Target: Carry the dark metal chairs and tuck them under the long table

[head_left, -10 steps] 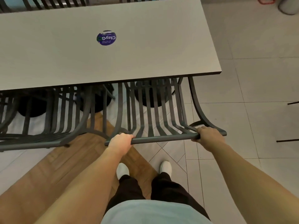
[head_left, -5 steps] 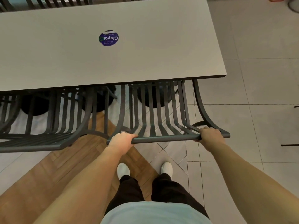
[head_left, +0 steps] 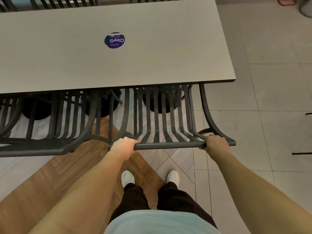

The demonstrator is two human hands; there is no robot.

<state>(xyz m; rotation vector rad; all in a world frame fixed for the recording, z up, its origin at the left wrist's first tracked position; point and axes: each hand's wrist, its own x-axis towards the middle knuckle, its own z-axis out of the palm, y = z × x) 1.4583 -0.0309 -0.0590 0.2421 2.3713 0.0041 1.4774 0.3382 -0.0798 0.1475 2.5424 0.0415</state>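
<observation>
The step in hand looked like the last push, sliding the chair (head_left: 162,119) in under the counter (head_left: 152,65). To do it well, both hands needed to push the same, so the chair went in straight and did not turn. A slow push would be best, I think, so the legs did not scrape the floor (head_left: 270,98) or bump the black round base (head_left: 158,103) under the counter. The chair also had to stay off the next chair (head_left: 50,125) on its left, which sat just beside it.

The left hand (head_left: 124,146) was wrapped round the top bar (head_left: 168,146) of the chair, near the bar's left end. Its fingers curled over the bar and held it tight. The bar ran flat between the two hands. The right hand (head_left: 215,143) gripped the same bar near its right end, fingers curled round it too.

The chair stood right in front of the person, with its back close to them. Its seat slats already went in under the counter's near edge. The two white shoes (head_left: 172,176) stood just behind the bar, below the hands.
</observation>
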